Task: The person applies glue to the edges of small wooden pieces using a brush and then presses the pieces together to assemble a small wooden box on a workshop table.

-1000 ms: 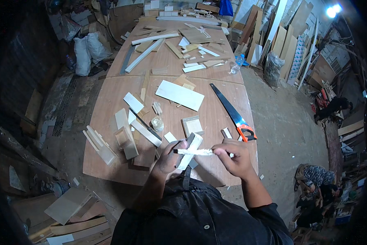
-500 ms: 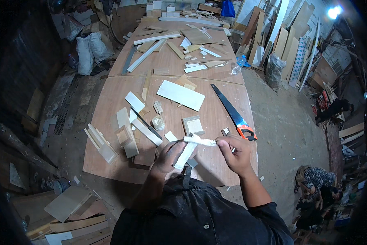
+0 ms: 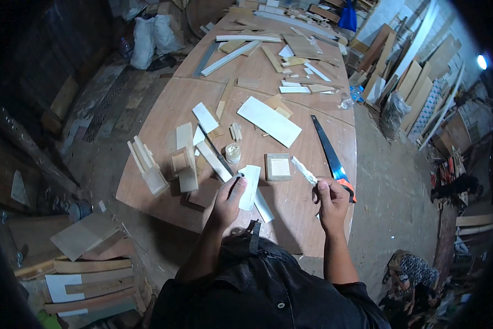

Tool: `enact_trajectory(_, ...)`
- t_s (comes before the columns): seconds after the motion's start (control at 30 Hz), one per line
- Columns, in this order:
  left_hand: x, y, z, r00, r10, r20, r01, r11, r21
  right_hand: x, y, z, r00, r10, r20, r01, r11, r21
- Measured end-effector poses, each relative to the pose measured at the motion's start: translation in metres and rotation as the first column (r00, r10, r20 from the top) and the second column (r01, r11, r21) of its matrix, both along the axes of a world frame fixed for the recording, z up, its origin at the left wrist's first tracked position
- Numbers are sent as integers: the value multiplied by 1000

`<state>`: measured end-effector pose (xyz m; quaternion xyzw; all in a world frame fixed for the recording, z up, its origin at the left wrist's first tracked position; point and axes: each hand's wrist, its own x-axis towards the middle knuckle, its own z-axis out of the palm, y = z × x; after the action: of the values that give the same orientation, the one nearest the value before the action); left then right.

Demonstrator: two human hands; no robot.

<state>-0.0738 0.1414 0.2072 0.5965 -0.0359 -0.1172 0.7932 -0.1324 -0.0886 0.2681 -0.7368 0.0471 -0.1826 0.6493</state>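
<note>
My left hand [image 3: 228,198] grips a small white rectangular panel [image 3: 250,187] by its left edge, above the near part of the table. In my right hand [image 3: 333,203] a thin stick [image 3: 304,170] is pinched, its length coated in lumpy white stuff, pointing up and left. Stick and panel are apart. Between and beyond my hands lies a small square wooden tray [image 3: 270,176] with a raised rim. An open jar [image 3: 233,153] with pale contents stands beyond the panel. Right behind my right hand is a handsaw [image 3: 327,145] with an orange and black handle, partly covered.
White-faced strips [image 3: 216,160] and wooden offcuts [image 3: 185,159] lie left of the jar. Grooved pieces [image 3: 149,167] sit at the table's left edge. A larger white board [image 3: 269,122] lies mid-table. Offcuts crowd the far end. Other people [image 3: 413,274] are at lower right.
My right hand has drawn the coated stick away from the panel, to the right. The panel in my left hand has turned, its broad face now showing. The view has shifted slightly.
</note>
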Motion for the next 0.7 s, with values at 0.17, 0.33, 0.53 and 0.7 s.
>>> enact_trajectory(0.17,9,37,-54,941,99,323,-243,863,444,44,0,-34,982,14,-188,0,997,74)
enact_trajectory(0.33,20,56,-109,905,305,-297,-363,917,-164,107,-3,-82,944,84,-320,-110,992,-62)
enact_trajectory(0.53,47,62,-139,902,116,-417,-264,911,-316,188,19,-135,955,192,-225,-260,908,-327)
enact_trajectory(0.7,81,48,-183,905,26,-425,-199,908,-369,231,42,-165,901,305,-308,-433,657,-617)
